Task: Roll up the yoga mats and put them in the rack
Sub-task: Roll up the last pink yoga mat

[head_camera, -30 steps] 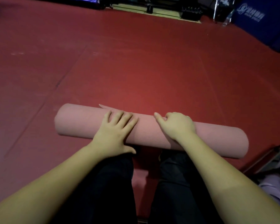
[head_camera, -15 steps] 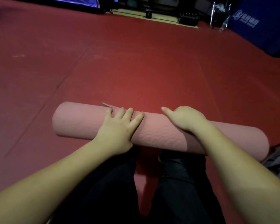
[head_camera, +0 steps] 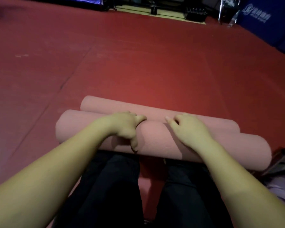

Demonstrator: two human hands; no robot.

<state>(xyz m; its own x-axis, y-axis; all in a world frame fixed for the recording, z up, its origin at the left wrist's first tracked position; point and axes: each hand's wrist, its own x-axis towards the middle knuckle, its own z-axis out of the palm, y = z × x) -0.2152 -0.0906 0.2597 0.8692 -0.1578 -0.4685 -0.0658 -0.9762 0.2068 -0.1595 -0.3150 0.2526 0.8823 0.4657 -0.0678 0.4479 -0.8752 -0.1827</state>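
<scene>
Both hands [head_camera: 156,127] grip the pink mat [head_camera: 155,139].

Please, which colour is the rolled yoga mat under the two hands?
Dusty pink, the yoga mat shows plainly in the head view.

Both hands [head_camera: 123,125] on mat roll [head_camera: 155,139], roll across knees [head_camera: 118,165]

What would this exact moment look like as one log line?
step: rolling | object: pink yoga mat on red floor | left hand: gripping roll | right hand: on roll | rack: unseen
</scene>
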